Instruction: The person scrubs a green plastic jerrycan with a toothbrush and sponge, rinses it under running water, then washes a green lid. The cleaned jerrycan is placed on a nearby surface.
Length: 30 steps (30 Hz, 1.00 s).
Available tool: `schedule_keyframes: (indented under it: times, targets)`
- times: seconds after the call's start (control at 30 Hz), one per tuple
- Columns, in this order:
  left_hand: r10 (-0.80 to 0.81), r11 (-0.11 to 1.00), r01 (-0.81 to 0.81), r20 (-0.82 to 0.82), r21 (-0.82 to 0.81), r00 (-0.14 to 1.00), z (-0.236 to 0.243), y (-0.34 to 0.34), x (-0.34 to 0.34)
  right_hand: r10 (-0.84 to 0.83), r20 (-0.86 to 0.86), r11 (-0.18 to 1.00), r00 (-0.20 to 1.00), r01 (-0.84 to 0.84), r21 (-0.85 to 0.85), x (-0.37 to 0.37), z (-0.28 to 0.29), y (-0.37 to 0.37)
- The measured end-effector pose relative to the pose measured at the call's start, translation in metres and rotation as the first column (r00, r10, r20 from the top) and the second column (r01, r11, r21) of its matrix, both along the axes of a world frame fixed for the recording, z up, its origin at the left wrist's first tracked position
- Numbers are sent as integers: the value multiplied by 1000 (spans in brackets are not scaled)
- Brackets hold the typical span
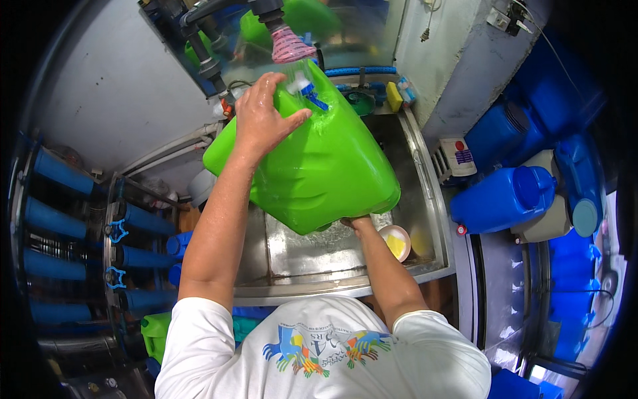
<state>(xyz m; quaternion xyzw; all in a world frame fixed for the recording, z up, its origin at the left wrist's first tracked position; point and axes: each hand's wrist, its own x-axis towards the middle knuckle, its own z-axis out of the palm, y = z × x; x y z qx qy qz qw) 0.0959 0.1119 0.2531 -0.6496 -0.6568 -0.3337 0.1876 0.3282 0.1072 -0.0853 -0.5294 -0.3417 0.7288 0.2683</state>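
I hold a large green plastic jug tilted over a steel sink. My left hand grips its upper part beside a blue-and-white spout, thumb pressed on the plastic. My right hand is under the lower end, fingers mostly hidden by the jug. Water streams from an outlet wrapped in pink cloth onto the jug around the spout. A pale bowl with something yellow inside sits in the sink, right of my right wrist.
Blue jugs and beige containers are stacked on the right beside a wall pillar. Racks of blue cylinders stand on the left. Grey pipes run above the sink. A yellow sponge rests at the back rim.
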Motion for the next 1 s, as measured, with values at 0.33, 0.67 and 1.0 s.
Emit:
schedule_keyframes:
  times: [0.33, 0.67, 1.0]
  targets:
    - [-5, 994, 37, 282, -108, 959, 14, 1, -1, 43, -43, 999, 998, -44, -19, 5, 12, 14]
    - [-24, 996, 44, 255, -76, 967, 16, 0, -1, 84, -63, 996, 994, -84, -2, 5, -3, 22]
    - [-35, 999, 41, 240, -21, 970, 16, 3, -2, 62, -77, 995, 995, -68, -71, 6, 11, 27]
